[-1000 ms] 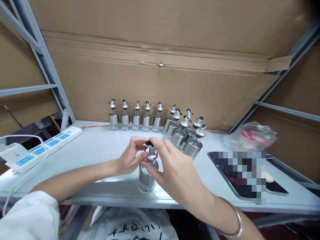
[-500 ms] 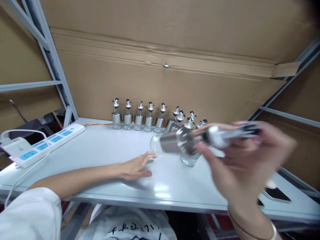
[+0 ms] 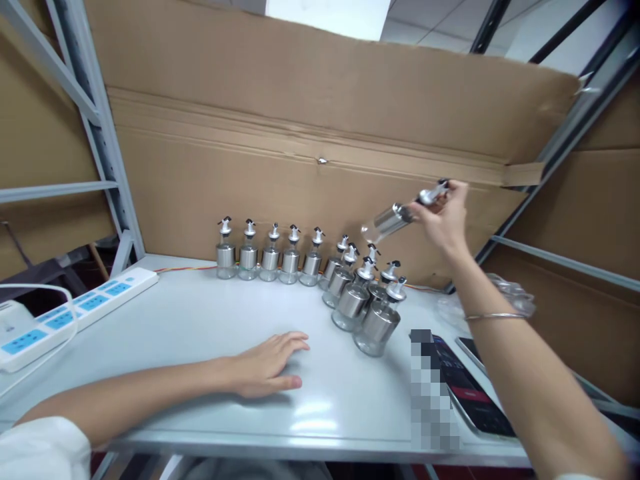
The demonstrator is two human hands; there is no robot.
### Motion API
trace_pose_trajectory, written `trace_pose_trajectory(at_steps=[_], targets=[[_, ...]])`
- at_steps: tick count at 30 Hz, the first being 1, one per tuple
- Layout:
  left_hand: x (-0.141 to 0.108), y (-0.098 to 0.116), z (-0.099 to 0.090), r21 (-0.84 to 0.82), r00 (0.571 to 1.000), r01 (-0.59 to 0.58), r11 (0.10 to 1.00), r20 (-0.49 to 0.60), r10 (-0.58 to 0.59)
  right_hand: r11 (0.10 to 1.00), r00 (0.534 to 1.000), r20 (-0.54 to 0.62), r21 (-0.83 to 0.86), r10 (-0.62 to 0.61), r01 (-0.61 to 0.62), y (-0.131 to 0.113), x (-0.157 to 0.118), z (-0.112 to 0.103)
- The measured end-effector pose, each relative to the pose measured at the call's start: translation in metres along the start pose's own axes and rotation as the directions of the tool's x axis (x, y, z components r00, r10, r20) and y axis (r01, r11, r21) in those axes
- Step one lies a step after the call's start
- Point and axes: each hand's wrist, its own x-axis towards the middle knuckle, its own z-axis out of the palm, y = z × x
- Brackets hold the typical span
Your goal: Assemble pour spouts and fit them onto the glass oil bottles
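Note:
My right hand [image 3: 445,217] is closed around the neck of an oil bottle [image 3: 387,223], a glass one with a steel sleeve and a pourer top. The bottle is tilted, its base to the left, in the air above the back right of the table. Below it stand more bottles of the same kind: a row [image 3: 270,257] along the cardboard and a cluster [image 3: 353,300] to the right, with one bottle [image 3: 379,327] nearest to me. On the white table [image 3: 165,333] rests my left hand [image 3: 273,367], fingers spread, holding nothing.
A power strip [image 3: 95,303] with a white plug and cable lies at the left. On the right are a phone [image 3: 475,393], a second device [image 3: 470,350] and clear plastic wrap [image 3: 505,293]. Cardboard [image 3: 300,127] walls the back, with metal frame posts [image 3: 107,127].
My right hand has carried the oil bottle away from me, up over the back right of the table. My left hand has stayed on the table. The view has tilted upward.

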Motion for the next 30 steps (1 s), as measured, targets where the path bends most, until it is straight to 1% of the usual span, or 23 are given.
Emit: trace_pose_trajectory(at_steps=[2,5,7,8,9,13,17,22,27,30], targets=[[0.000,0.001,0.000,-0.002,1.000,0.022,1.000,0.005,-0.022,0.995,0.995,0.031,0.035,0.090,-0.091,0.011,-0.005,0.010],[0.000,0.002,0.000,0.001,0.998,0.057,0.998,0.010,-0.057,0.991,0.979,0.160,0.034,0.126,-0.133,0.022,-0.012,0.022],[0.000,0.003,0.000,0.003,0.997,0.074,0.997,0.002,-0.074,0.983,0.942,0.285,-0.008,0.176,-0.181,0.028,-0.016,0.030],[-0.001,0.004,0.000,0.002,0.997,0.080,0.997,-0.001,-0.080,0.977,0.914,0.345,-0.039,0.211,-0.210,0.031,-0.017,0.034],[-0.001,0.004,0.000,0.000,0.996,0.088,0.996,-0.001,-0.088,0.973,0.898,0.377,-0.052,0.228,-0.225,0.034,-0.018,0.037],[-0.001,0.005,-0.001,-0.006,0.993,0.116,0.993,0.008,-0.116,0.961,0.856,0.438,-0.082,0.273,-0.265,0.048,-0.023,0.054],[0.000,0.005,-0.001,-0.009,0.993,0.119,0.993,0.008,-0.119,0.948,0.798,0.516,-0.113,0.312,-0.298,0.059,-0.026,0.066],[0.002,0.006,-0.002,-0.008,0.986,0.157,0.988,0.049,-0.157,0.924,0.699,0.614,-0.153,0.366,-0.350,0.065,-0.027,0.071],[0.002,0.008,-0.003,-0.011,0.983,0.170,0.985,0.065,-0.169,0.892,0.609,0.667,-0.207,0.429,-0.402,0.066,-0.028,0.076],[0.002,0.007,-0.003,-0.007,0.986,0.157,0.988,0.060,-0.156,0.871,0.574,0.677,-0.220,0.461,-0.439,0.064,-0.030,0.079]])
